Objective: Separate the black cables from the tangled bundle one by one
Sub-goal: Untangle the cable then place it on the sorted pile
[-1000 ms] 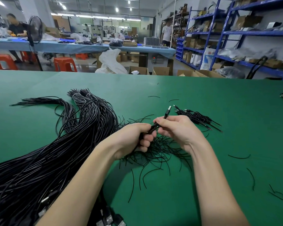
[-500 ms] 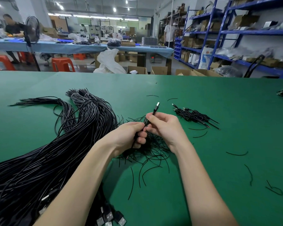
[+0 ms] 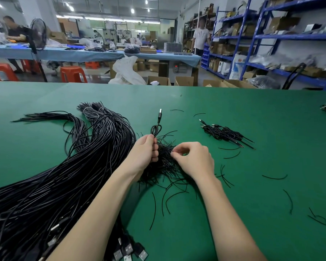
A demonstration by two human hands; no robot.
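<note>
The left hand [image 3: 146, 152] grips one cable [image 3: 156, 129] with curled fingers, its loop and plug standing up above the fist. The right hand [image 3: 193, 160] pinches thin strands at the top of the small tangle [image 3: 164, 166] lying between both hands. A small sorted pile [image 3: 224, 133] lies to the right, while the big bundle [image 3: 64, 176] at the left suggests most work remains.

Matt green cloth-like desk [image 3: 233, 113]; glossy, smooth black plastic-sheathed cables [image 3: 68, 176]; shiny metal plug [image 3: 160, 111] on the raised cable.
</note>
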